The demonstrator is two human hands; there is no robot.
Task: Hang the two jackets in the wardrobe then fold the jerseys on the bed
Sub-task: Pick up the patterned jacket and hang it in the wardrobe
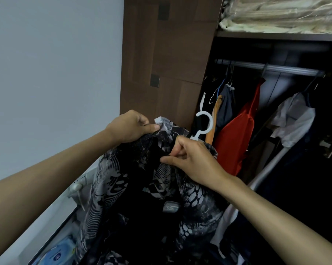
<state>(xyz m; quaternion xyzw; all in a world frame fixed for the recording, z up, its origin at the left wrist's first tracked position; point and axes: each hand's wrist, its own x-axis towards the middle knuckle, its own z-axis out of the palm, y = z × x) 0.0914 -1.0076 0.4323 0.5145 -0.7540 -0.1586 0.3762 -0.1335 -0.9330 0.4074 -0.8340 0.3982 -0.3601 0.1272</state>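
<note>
A black jacket with a grey-white pattern (138, 197) hangs in front of me, beside the open wardrobe. My left hand (131, 127) grips its collar edge at the upper left. My right hand (192, 161) pinches the fabric near the neck, just below a white plastic hanger hook (205, 122) that sticks up out of the jacket. The rest of the hanger is hidden inside the cloth. The wardrobe's metal rail (287, 68) runs across the upper right.
On the rail hang a red garment (235, 138), a dark one with an orange one (223, 106), and a white shirt (295, 119). The brown wardrobe door (161, 64) stands open behind the jacket. Bedding fills the top shelf (283, 14). A wall socket (79, 183) sits at left.
</note>
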